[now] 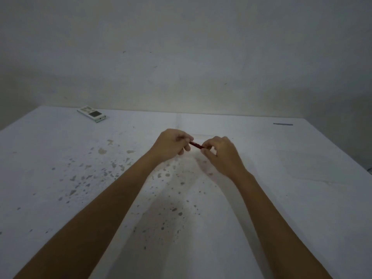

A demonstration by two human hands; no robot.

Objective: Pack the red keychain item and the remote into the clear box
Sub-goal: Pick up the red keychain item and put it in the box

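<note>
A small, slim red keychain item (195,145) is held between both hands above the middle of the table. My left hand (171,145) pinches its left end and my right hand (220,155) pinches its right end. Most of the item is hidden by my fingers. A white remote (91,113) with a small dark screen lies flat at the far left of the table, near the wall, well away from both hands. The clear box may be a faint outline behind my hands, too faint to tell.
The table (281,198) has a white covering with many grey stains near its centre and left. A thin dark strip (282,124) lies at the far right edge. A plain wall stands close behind the table.
</note>
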